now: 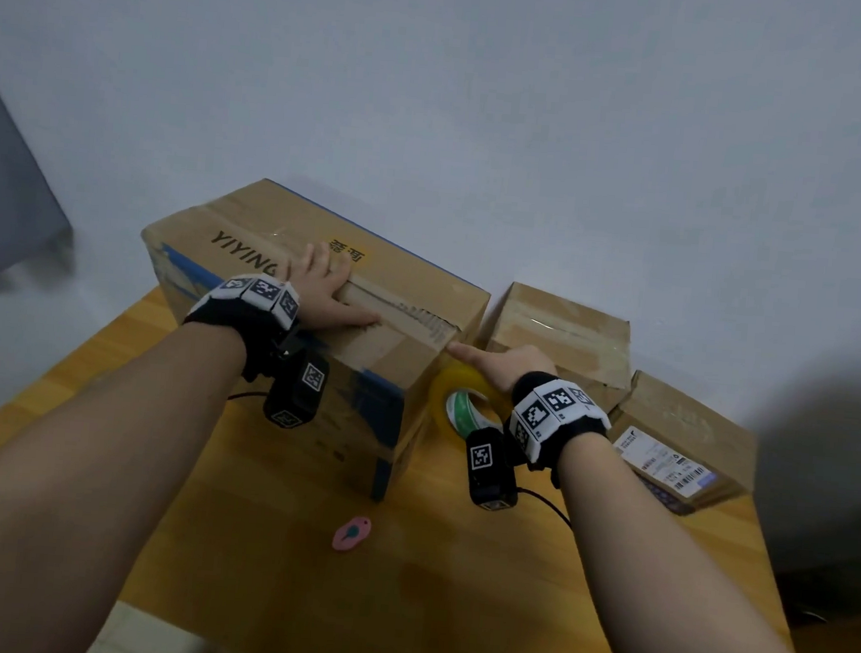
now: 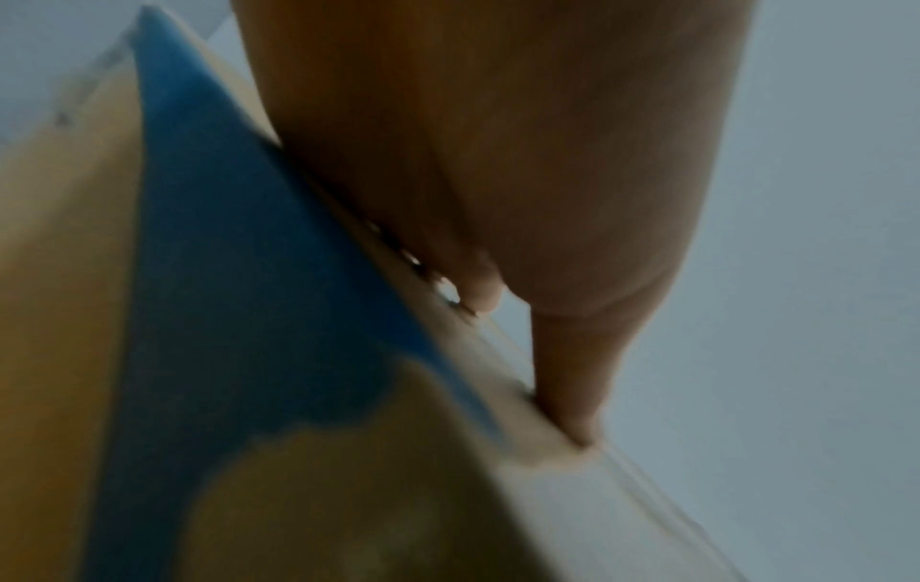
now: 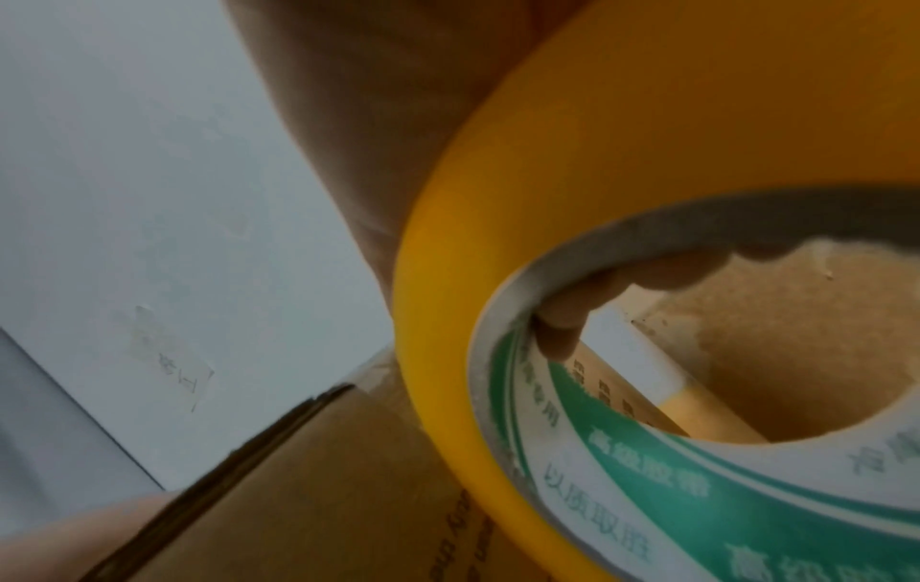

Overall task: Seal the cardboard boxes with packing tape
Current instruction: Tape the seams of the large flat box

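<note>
A large cardboard box (image 1: 411, 283) with blue print lies on the wooden table (image 1: 259, 519). My left hand (image 1: 326, 287) presses flat on its top, straight fingers lying over the centre seam, the thumb (image 2: 572, 386) along the seam. My right hand (image 1: 497, 365) grips a yellow tape roll (image 1: 456, 395) with a green-and-white core beside the box's right end; fingers (image 3: 562, 315) curl through the core (image 3: 747, 492). Its thumb points at the box's top corner. The same box's blue-printed side (image 2: 239, 283) fills the left wrist view.
Two smaller cardboard boxes stand to the right: one at the back (image 1: 567, 332) with clear tape on top, one nearer (image 1: 687, 439) bearing a shipping label. A small pink object (image 1: 352, 533) lies on the table in front. A grey wall rises behind; black cables trail from my wrists.
</note>
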